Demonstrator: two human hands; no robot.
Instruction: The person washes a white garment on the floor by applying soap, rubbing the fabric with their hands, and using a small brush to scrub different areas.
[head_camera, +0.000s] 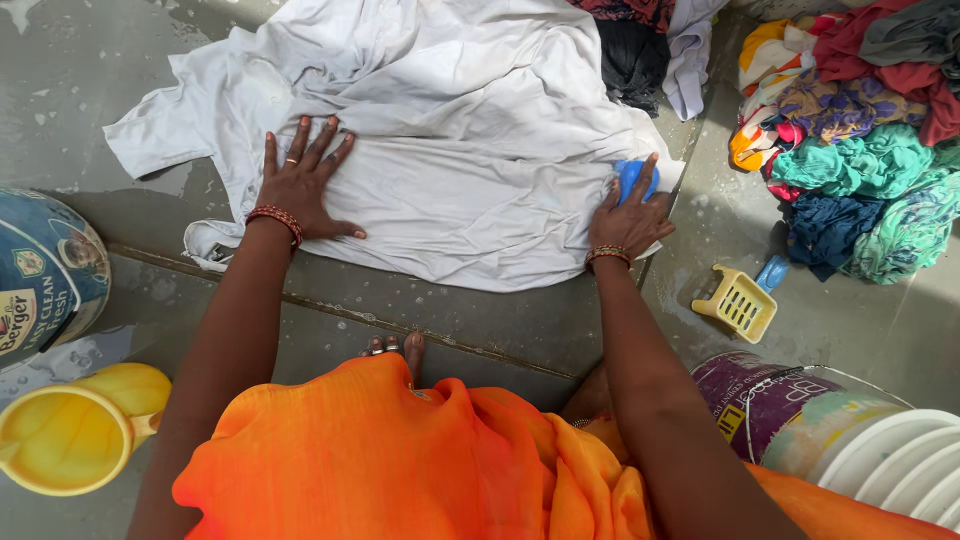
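Observation:
A large wet white garment (440, 130) lies spread on the grey concrete floor in front of me. My left hand (302, 185) presses flat on its left part, fingers spread. My right hand (627, 215) is at the garment's right edge, gripping a blue soap bar (632, 176) and pressing it on the cloth. Both wrists wear beaded bangles. Orange cloth drapes over my knees at the bottom of the view.
A heap of coloured clothes (860, 140) lies at the right, dark clothes (632, 55) at the top. A yellow soap tray (740, 303) and a small blue piece (771, 272) sit nearby. A yellow mug (70, 430), a blue bucket (45, 270) and a purple bucket (790, 410) stand close.

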